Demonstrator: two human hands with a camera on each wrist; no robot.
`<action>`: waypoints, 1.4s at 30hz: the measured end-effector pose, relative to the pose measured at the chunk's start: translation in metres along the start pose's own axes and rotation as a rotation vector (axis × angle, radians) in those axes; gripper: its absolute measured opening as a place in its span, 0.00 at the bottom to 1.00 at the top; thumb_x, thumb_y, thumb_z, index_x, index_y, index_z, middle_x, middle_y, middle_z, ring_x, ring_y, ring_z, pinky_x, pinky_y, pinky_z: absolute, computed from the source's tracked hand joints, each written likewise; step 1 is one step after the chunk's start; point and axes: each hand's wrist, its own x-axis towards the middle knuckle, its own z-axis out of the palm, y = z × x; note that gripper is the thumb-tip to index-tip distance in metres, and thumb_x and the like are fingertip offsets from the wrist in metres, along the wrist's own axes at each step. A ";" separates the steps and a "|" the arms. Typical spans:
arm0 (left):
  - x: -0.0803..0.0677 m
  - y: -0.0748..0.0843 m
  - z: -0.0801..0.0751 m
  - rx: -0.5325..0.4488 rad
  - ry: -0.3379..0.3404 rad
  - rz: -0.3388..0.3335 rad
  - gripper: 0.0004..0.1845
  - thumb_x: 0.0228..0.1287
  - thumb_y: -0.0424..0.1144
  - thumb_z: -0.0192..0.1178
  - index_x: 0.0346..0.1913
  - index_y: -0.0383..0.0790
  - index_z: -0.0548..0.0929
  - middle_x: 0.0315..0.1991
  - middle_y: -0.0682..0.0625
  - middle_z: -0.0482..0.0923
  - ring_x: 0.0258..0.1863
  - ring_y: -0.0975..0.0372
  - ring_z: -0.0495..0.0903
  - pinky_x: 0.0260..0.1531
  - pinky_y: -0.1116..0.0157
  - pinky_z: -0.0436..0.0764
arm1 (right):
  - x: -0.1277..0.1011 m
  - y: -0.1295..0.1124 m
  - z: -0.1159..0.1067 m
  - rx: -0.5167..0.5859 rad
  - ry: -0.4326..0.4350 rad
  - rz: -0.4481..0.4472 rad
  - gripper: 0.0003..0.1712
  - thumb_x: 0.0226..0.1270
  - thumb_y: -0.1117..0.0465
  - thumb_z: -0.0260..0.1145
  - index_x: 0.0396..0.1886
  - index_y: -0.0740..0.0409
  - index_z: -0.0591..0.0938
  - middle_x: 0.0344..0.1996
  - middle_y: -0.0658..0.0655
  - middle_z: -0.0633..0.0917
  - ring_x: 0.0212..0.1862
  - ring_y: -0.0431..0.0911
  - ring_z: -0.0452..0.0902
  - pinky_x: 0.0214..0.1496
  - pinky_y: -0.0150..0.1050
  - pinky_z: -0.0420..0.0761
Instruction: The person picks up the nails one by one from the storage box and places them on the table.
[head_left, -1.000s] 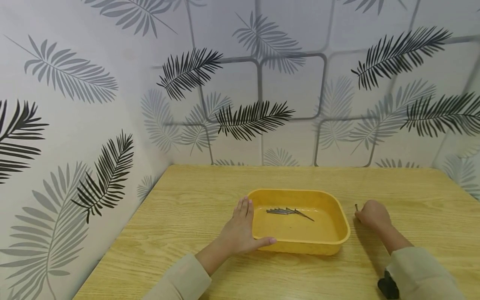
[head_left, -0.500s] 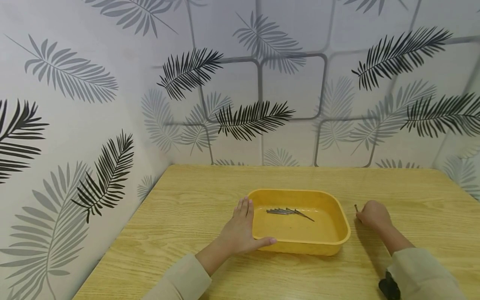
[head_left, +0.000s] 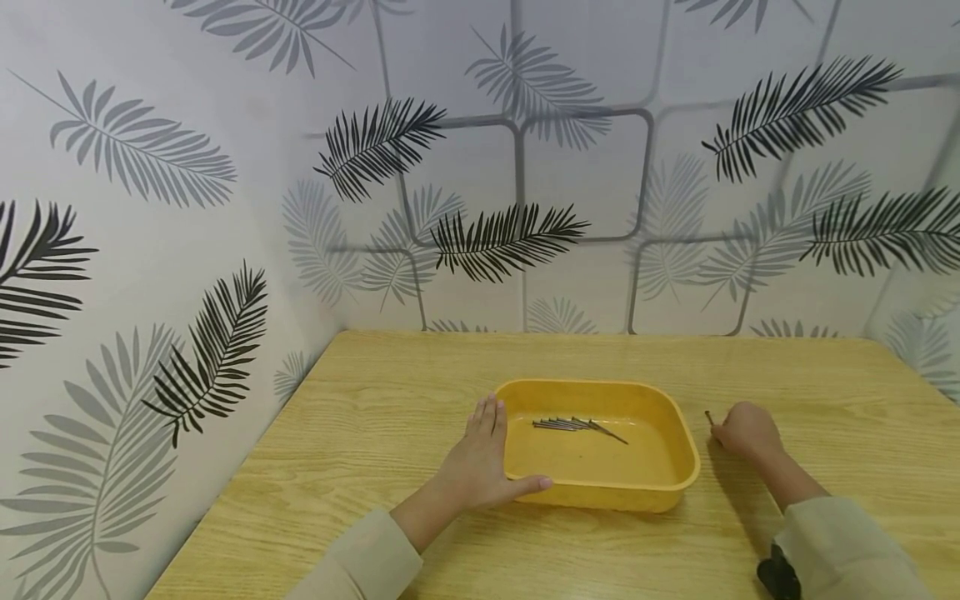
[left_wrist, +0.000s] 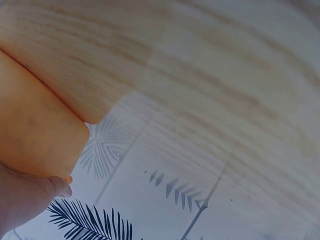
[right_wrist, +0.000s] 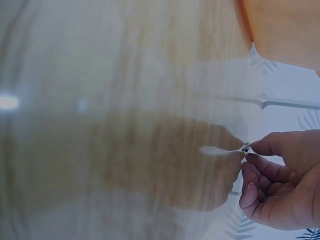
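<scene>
A yellow plastic tray (head_left: 678,454) sits mid-table with several dark nails (head_left: 577,425) lying together in it. My left hand (head_left: 480,467) rests flat against the tray's left wall, fingers straight, thumb along the front rim. My right hand (head_left: 746,432) is on the table just right of the tray, fingers curled, pinching a single nail (head_left: 708,417) that sticks up toward the tray. In the right wrist view the right hand (right_wrist: 280,175) pinches the nail (right_wrist: 245,147) between thumb and forefinger. The left wrist view shows the tray's orange wall (left_wrist: 35,125) and part of the left hand (left_wrist: 25,197).
The wooden table (head_left: 420,392) runs to leaf-patterned walls (head_left: 187,208) at the back and left. A dark wrist-worn device (head_left: 776,575) shows at the right sleeve.
The nail in my right hand has tilted slightly toward the tray. The left hand and tray have not moved.
</scene>
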 end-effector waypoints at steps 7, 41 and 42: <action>0.000 0.001 -0.001 0.010 0.003 0.005 0.59 0.54 0.72 0.49 0.71 0.26 0.43 0.73 0.33 0.37 0.73 0.45 0.38 0.71 0.54 0.50 | -0.013 -0.022 -0.016 -0.023 -0.009 0.031 0.21 0.48 0.64 0.55 0.02 0.50 0.60 0.06 0.44 0.58 0.15 0.41 0.55 0.18 0.32 0.59; 0.001 0.000 0.000 0.009 -0.005 -0.014 0.59 0.54 0.73 0.48 0.71 0.27 0.44 0.73 0.34 0.37 0.74 0.47 0.38 0.71 0.54 0.50 | -0.005 -0.061 -0.040 0.052 0.074 -0.061 0.23 0.57 0.67 0.52 0.05 0.51 0.61 0.05 0.45 0.61 0.14 0.38 0.52 0.20 0.31 0.58; 0.001 -0.001 0.001 0.006 -0.008 -0.015 0.59 0.54 0.73 0.48 0.71 0.27 0.43 0.73 0.34 0.37 0.74 0.47 0.38 0.71 0.54 0.50 | -0.004 -0.063 -0.040 0.055 0.076 -0.060 0.22 0.57 0.67 0.52 0.05 0.53 0.63 0.06 0.46 0.63 0.14 0.39 0.55 0.20 0.32 0.59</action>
